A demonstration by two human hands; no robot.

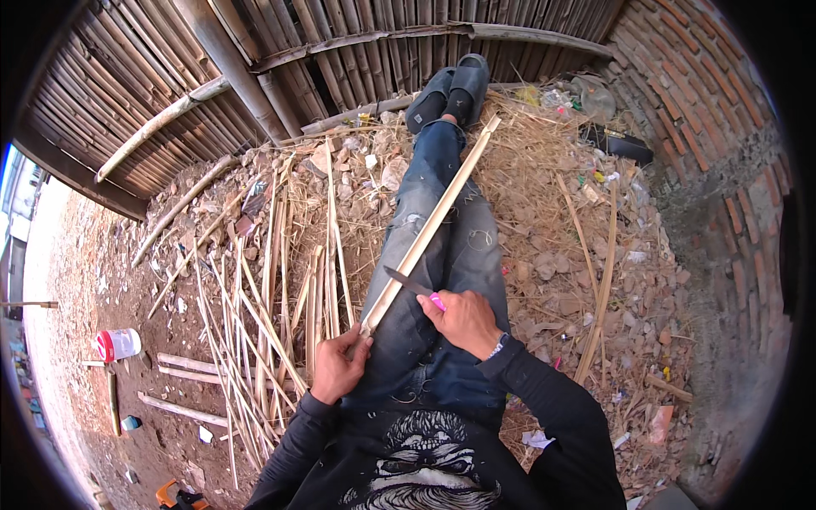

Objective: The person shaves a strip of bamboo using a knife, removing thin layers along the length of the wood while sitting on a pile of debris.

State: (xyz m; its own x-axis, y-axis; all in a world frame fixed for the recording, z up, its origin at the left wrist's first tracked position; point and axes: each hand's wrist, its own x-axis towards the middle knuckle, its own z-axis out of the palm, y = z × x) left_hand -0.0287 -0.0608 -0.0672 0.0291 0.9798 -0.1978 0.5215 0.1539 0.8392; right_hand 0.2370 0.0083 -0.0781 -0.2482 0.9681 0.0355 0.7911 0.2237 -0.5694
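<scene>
I find the bamboo strip (429,225) lying along my outstretched legs, running from my lap toward one o'clock, where its far end reaches my sandals (450,85). My left hand (338,367) has its fingers closed round the near end. My right hand (463,321) grips a pink-handled knife (410,284), fingers wrapped tight, blade laid against the strip's right edge and pointing to ten o'clock. In my judgement, good shaving here calls for a shallow blade angle, strokes directed away from the body, and the left hand kept behind the edge. Split slats (272,306) lie heaped on the ground at nine o'clock, well apart from the blade.
</scene>
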